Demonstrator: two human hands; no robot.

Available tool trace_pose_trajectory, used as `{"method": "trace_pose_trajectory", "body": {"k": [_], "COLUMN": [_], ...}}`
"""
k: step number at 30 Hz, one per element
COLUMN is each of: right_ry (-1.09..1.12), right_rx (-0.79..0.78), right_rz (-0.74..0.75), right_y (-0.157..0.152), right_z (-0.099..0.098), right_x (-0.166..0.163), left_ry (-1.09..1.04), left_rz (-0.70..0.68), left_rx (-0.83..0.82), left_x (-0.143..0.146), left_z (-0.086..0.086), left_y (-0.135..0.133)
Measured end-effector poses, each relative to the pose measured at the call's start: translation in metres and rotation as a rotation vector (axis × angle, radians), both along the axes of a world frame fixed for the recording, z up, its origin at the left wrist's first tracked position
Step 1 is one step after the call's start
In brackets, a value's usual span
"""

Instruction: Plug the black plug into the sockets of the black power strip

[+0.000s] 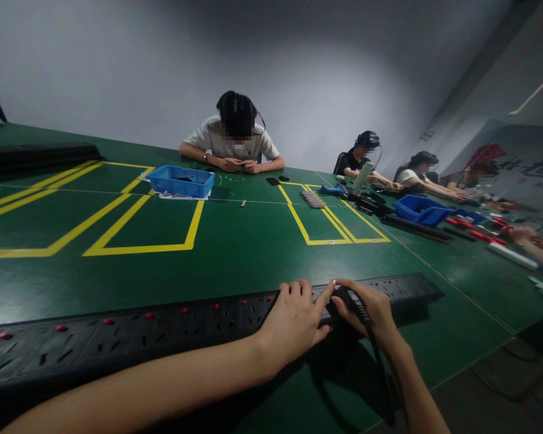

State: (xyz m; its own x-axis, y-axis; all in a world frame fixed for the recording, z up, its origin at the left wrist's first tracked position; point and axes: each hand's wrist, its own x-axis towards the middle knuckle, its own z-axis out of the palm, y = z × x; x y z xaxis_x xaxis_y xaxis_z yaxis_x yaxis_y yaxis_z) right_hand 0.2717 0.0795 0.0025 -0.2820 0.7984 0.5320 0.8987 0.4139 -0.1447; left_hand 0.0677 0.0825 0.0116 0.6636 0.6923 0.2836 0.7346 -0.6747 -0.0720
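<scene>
A long black power strip with a row of red switches and slotted sockets lies along the near side of the green table. My left hand grips the strip right of its middle, fingers over the top and thumb at the near side. Just to the right, my right hand is closed around a black plug, held against the strip. From the plug a thick black cable runs down toward me. Fingers hide the plug's front, so whether its pins sit in a socket is unclear.
A blue bin and yellow tape outlines are on the green table. Across from me a person handles a small dark item. More people sit at the right, near blue trays. Another black strip lies far left.
</scene>
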Motion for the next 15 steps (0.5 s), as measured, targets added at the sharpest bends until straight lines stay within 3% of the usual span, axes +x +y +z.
{"method": "trace_pose_trajectory", "body": {"k": [15], "right_ry": [0.029], "right_rx": [-0.033], "right_rz": [0.009], "right_y": [-0.0011], "right_z": [-0.0006], "right_x": [-0.0008], "left_ry": [-0.019], "left_rz": [0.004], "left_rx": [0.008], "left_x": [0.0002], "left_z": [0.0019], "left_y": [-0.0009]}}
